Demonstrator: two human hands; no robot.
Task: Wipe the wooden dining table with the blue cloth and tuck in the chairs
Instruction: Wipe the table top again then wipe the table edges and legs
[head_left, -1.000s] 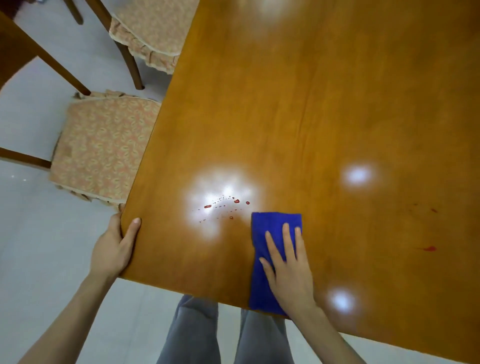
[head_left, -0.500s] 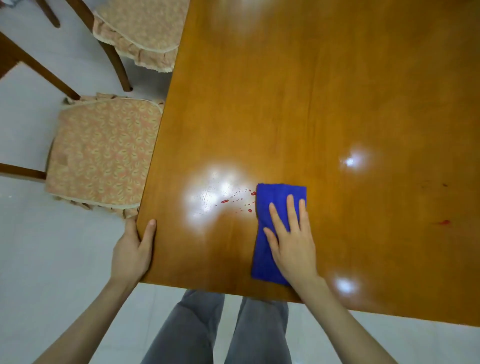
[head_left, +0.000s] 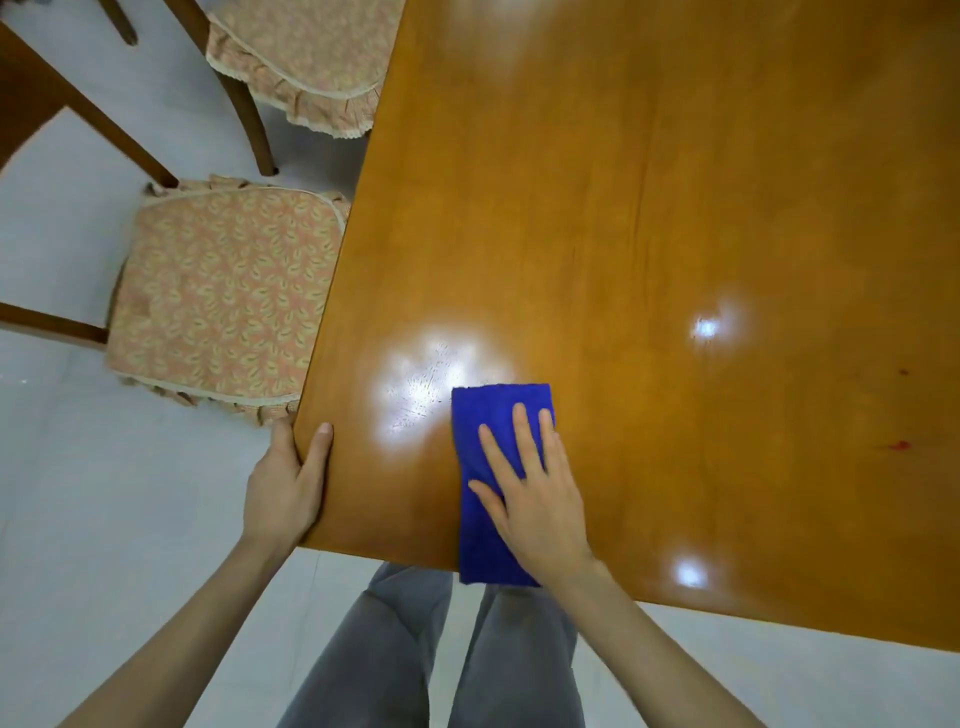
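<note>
Since prior frame, blue cloth (head_left: 488, 431) has slid left; red droplets beside it are gone. 1 cloth, lower centre on desk (head_left: 623, 208), under R hand (head_left: 535, 499), fingers flat, pressing. L hand (head_left: 285, 483) grips desk corner, thumb on top. 2 cushioned chairs: near chair (head_left: 218, 301) at left, far chair (head_left: 306, 57) upper left, seats beside desk edge.

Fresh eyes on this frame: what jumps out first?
The blue cloth, vivid against the orange-brown wooden table, lies at the near edge with the right hand pressed flat on it, beside a bright glare patch. The left hand holds the table's near-left corner, thumb on top. Left of the table, two cushioned chairs stand pulled out, and a small red spot sits far right on the top.
</note>
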